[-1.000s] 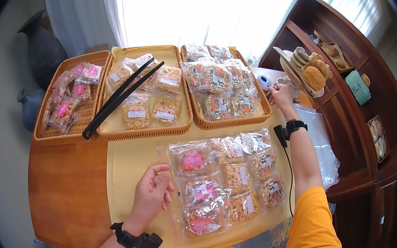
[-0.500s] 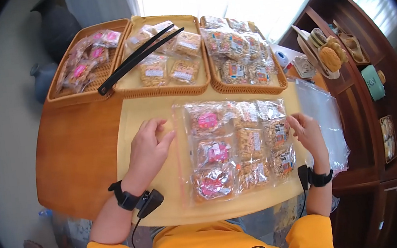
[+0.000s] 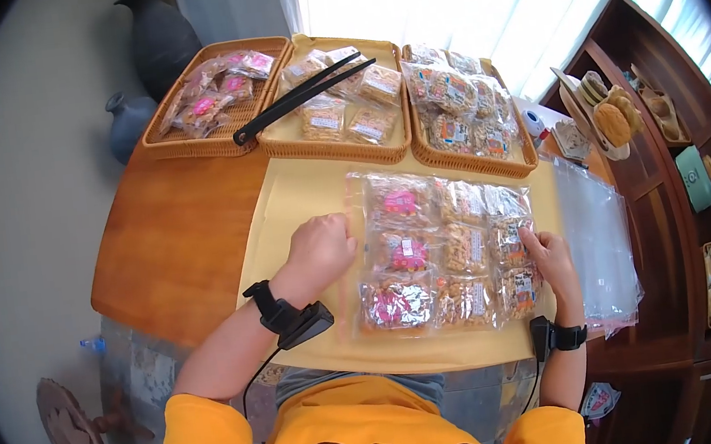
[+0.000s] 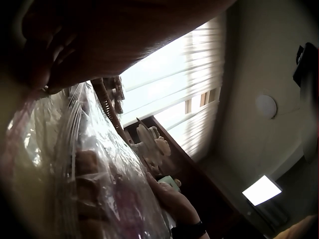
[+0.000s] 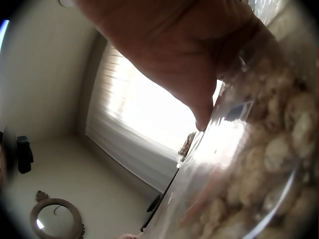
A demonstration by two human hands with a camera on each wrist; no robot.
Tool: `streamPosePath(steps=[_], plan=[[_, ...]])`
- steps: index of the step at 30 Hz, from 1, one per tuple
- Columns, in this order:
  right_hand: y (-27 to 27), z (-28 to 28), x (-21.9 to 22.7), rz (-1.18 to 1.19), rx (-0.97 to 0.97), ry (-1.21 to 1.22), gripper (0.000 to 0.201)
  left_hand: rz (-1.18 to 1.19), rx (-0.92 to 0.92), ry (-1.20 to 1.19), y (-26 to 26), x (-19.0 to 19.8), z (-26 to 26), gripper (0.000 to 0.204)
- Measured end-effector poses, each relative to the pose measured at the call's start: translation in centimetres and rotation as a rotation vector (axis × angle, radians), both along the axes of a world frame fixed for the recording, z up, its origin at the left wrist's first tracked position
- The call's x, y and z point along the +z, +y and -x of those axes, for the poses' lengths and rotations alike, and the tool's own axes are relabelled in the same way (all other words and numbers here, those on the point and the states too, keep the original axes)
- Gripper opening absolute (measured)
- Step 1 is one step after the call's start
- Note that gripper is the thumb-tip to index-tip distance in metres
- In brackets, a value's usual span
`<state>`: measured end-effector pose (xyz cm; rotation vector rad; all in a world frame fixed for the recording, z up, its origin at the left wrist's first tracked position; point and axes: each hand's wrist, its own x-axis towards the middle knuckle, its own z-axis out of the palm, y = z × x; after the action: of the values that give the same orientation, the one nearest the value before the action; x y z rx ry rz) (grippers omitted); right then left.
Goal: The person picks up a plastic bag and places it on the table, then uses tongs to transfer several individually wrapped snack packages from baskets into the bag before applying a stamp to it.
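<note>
A large clear plastic zip bag (image 3: 452, 327) lies on the yellow cloth, filled with several small snack packets (image 3: 465, 246) in rows. Packets with pink labels (image 3: 400, 204) are on its left side. My left hand (image 3: 322, 250), fingers curled, pinches the bag's left edge beside the zip strip. In the left wrist view, the fingertips (image 4: 42, 79) meet the plastic, which rises in folds. My right hand (image 3: 553, 259) grips the opposite edge, thumb on top and the other fingers hidden beneath. Pale, lumpy snack pieces (image 5: 279, 154) show through the plastic in the right wrist view.
Three wicker baskets with snack packets stand at the back: left (image 3: 156, 148), middle (image 3: 339, 151) and right (image 3: 476, 164). Black tongs (image 3: 298, 99) lie across the middle one. Flat clear bags (image 3: 596, 243) are at the right, before a wooden shelf (image 3: 688, 289).
The right hand came back from the items beside the right basket to the bag's right edge. The left hand moved onto the left edge and curled its fingers. The head view shifted.
</note>
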<state>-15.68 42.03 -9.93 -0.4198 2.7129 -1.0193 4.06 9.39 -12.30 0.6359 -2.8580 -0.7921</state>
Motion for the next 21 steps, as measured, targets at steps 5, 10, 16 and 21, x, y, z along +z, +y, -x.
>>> streamPosePath(steps=[5,10,16,21], plan=[[0.5,-0.2,-0.1,0.067,0.009,-0.113,0.054,0.109,0.126,0.136,0.4,1.1,-1.3,0.023],[1.1,-0.2,-1.3,0.076,0.043,-0.037,0.052,0.062,0.056,0.093,0.9,1.3,-1.4,0.019],[1.1,-1.7,-0.4,0.117,0.094,-0.095,0.047,-0.081,0.119,0.122,0.5,0.9,-0.8,0.02],[1.3,-2.4,-0.5,0.152,0.083,-0.129,0.043,-0.364,0.172,-0.039,0.1,2.3,-0.5,0.015]])
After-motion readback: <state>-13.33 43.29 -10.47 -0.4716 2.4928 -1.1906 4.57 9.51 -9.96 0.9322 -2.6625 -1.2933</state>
